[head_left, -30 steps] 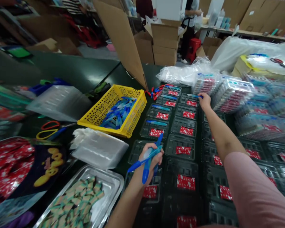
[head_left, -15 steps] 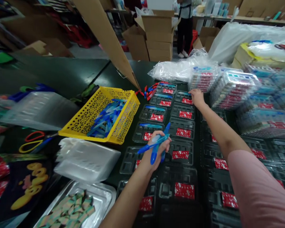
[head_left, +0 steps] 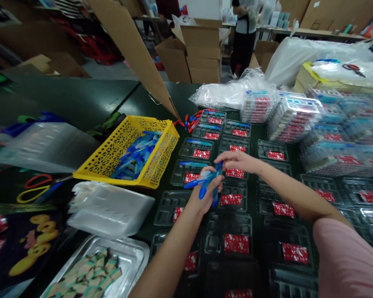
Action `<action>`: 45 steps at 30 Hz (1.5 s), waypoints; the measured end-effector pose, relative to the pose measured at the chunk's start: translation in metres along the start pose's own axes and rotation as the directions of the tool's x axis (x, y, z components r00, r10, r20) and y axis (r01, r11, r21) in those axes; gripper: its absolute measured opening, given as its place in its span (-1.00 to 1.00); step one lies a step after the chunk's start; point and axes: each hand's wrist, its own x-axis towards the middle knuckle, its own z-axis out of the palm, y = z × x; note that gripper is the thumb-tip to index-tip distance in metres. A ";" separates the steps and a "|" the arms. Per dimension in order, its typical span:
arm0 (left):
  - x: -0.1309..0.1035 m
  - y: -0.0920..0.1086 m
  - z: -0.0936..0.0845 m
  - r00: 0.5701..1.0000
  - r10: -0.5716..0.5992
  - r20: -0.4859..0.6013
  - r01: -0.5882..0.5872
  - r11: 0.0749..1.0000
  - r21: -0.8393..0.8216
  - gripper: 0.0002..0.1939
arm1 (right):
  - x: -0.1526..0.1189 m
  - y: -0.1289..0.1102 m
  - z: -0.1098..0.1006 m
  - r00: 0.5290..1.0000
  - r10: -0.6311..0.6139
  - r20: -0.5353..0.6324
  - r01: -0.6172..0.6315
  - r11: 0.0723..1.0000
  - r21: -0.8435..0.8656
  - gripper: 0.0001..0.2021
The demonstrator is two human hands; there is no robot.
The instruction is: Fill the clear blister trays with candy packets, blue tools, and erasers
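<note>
My left hand is closed around several blue pens that fan out at different angles. My right hand has come to the upper end of this bunch, its thumb and fingers closed on a blue pen. Beneath both hands lie rows of clear plastic trays, each with a red patterned packet in it. Trays on the far left side of the rows carry a blue pen in the top slot. The hands partly cover the trays below them.
A yellow basket of blue pens stands left, beside clear plastic sleeves and scissors. A metal tray holds striped pieces. Stacked filled trays stand at right. A cardboard panel leans across the back.
My right hand has drawn back from a far tray to the pens in my left hand. That far tray now shows a blue pen in its top slot. My left hand stays nearly in place.
</note>
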 end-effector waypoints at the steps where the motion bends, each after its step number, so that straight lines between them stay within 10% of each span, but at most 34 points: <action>1: 0.000 -0.003 0.000 1.000 0.002 -0.008 -0.002 1.000 0.007 -0.58 | -0.008 -0.007 0.013 1.000 -0.022 -0.002 0.022 0.999 0.026 -0.68; 8: -0.001 -0.018 -0.002 0.997 -0.026 -0.071 0.024 0.999 -0.025 -0.58 | -0.038 -0.021 0.045 0.988 -0.031 -0.154 0.003 0.984 -0.178 -0.72; 17: 0.024 -0.026 0.025 0.900 0.269 -0.343 -0.325 0.939 -0.117 -0.59 | -0.027 -0.016 0.086 0.854 0.107 -0.510 -0.164 0.984 -0.068 -0.75; 22: 0.040 -0.021 0.018 0.881 0.164 -0.444 -0.304 0.915 -0.264 -0.64 | -0.015 -0.002 0.041 0.875 0.032 -0.482 -0.110 0.985 -0.136 -0.82; 25: 0.045 -0.017 0.005 0.867 0.039 -0.497 -0.237 0.909 -0.343 -0.69 | -0.003 0.023 -0.015 0.807 -0.006 -0.591 -0.175 0.952 -0.250 -0.81; 28: 0.040 -0.014 -0.002 0.881 0.020 -0.473 -0.222 0.899 -0.377 -0.65 | 0.010 0.053 -0.067 0.742 -0.088 -0.665 -0.329 0.816 -0.475 -0.84; 31: 0.030 -0.013 -0.002 0.931 0.035 -0.364 -0.187 0.901 -0.392 -0.60 | 0.020 0.080 -0.093 0.775 -0.057 -0.630 -0.430 0.682 -0.591 -0.83; 39: 0.025 -0.012 0.001 0.983 0.027 -0.181 -0.095 0.922 -0.376 -0.61 | 0.023 0.105 -0.094 0.853 -0.059 -0.518 -0.363 0.645 -0.672 -0.82; 45: 0.023 -0.013 0.006 0.993 -0.028 -0.113 -0.014 0.932 -0.362 -0.61 | 0.019 0.077 -0.065 0.837 -0.087 -0.541 -0.313 0.734 -0.602 -0.79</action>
